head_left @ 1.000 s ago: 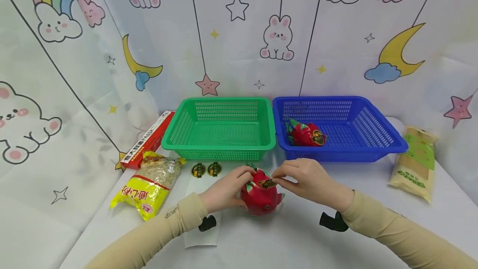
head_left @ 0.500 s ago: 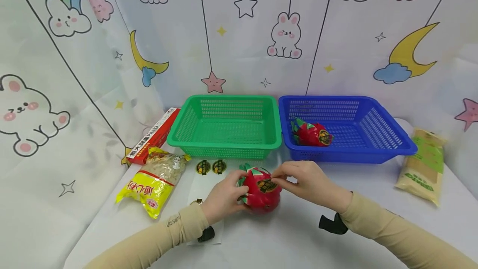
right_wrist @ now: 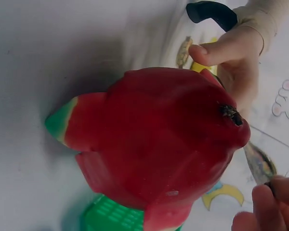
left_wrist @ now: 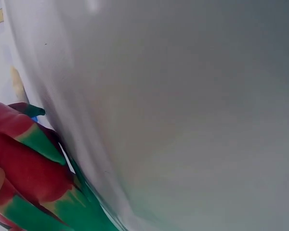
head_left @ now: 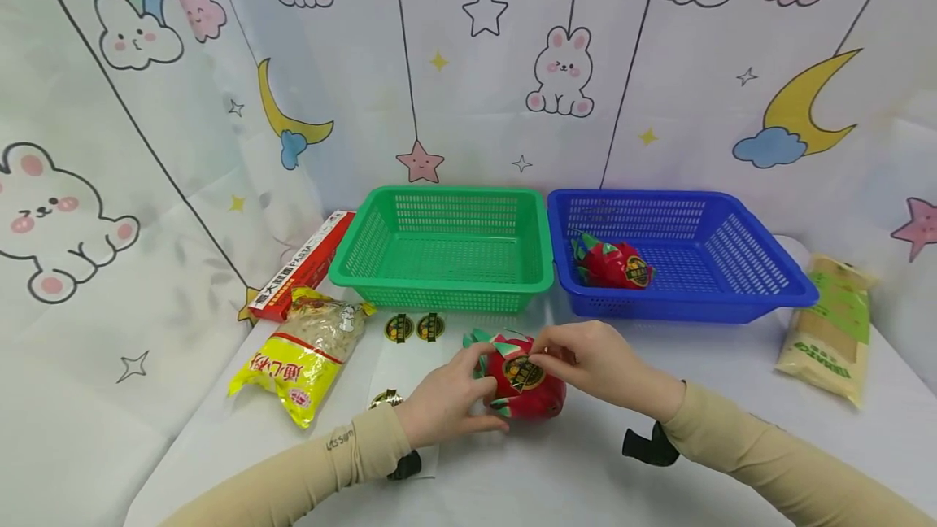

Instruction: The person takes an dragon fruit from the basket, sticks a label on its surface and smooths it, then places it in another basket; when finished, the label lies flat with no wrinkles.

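A red dragon fruit (head_left: 545,399) with green-tipped scales is on the white table in front of the baskets. My left hand (head_left: 448,403) grips its left side, fingers at the top and thumb low. Between thumb and fingertips, my right hand (head_left: 602,366) pinches the edge of a round black-and-gold sticker (head_left: 523,375) at the fruit's upper face. In the right wrist view the sticker (right_wrist: 260,163) stands edge-on beside the fruit (right_wrist: 159,134); how much of it touches the skin is hidden. Only part of the fruit (left_wrist: 29,163) shows in the left wrist view.
Behind are a green basket (head_left: 439,298) and a blue basket (head_left: 695,307) containing another stickered dragon fruit (head_left: 611,265). White backing paper (head_left: 381,364) with several stickers lies left of the fruit. A yellow bag (head_left: 303,360) and red pasta box (head_left: 303,267) lie left, a beige bag (head_left: 830,332) right.
My left hand has turned the dragon fruit, its leafy end swinging left, and the sticker now faces the head camera more. My right hand keeps pinching the sticker's edge.
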The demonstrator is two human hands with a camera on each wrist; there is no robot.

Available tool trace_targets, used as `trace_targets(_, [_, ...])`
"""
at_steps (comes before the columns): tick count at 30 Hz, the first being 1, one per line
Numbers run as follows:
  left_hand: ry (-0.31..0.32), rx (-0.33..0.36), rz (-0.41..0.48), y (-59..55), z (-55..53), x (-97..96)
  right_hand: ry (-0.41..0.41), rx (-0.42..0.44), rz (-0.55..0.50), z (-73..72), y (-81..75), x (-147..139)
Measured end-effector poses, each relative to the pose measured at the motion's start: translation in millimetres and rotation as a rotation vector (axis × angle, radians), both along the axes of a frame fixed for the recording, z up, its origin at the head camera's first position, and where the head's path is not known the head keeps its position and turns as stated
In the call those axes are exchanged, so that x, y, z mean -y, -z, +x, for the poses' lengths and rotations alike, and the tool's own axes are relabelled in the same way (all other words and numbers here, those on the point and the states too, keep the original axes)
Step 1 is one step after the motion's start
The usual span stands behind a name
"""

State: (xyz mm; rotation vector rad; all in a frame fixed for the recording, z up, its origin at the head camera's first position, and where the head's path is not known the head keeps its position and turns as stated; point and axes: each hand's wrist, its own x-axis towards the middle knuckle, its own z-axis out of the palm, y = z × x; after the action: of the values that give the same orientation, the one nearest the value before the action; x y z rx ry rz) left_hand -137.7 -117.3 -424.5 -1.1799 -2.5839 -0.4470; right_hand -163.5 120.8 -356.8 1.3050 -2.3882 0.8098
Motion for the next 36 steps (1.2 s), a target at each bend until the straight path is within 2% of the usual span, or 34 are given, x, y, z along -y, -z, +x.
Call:
trace_targets(5, [-0.014, -0.001, 0.011, -1.3, 0.7, -0.4, 0.102, 0.154, 0.010, 0.9, -0.2, -1])
trace_targets(10, [-0.029, 0.006, -0.001, -2.3, 0.9, -1.1, 0.147, 0.290, 0.000, 0.4, -0.8, 0])
trace_targets(14, [-0.049, 0.035, -0.008, -3.8, 1.8, -1.7, 0.176, 0.345, 0.061, 0.1, 0.8, 0])
trace_targets(18, [-0.087, 0.090, -0.003, -6.7, 3.7, -3.4, 0.207, 0.352, 0.120, -0.3, 3.7, -1])
trace_targets(23, [-0.177, 0.201, 0.057, -12.4, 6.4, -7.9, 0.227, 0.351, 0.168, -1.5, 5.7, -1])
trace_targets(30, [-0.322, 0.474, 0.273, -21.1, 7.0, -18.8, 0.236, 0.394, 0.232, -2.5, 3.4, 0])
trace_targets(32, [-0.340, 0.536, 0.314, -22.6, 6.7, -21.8, 0.249, 0.417, 0.238, -3.0, 2.9, 1])
trace_targets(36, [-0.342, 0.599, 0.358, -23.0, 6.2, -26.2, 0.278, 0.456, 0.212, -4.3, 4.7, -1])
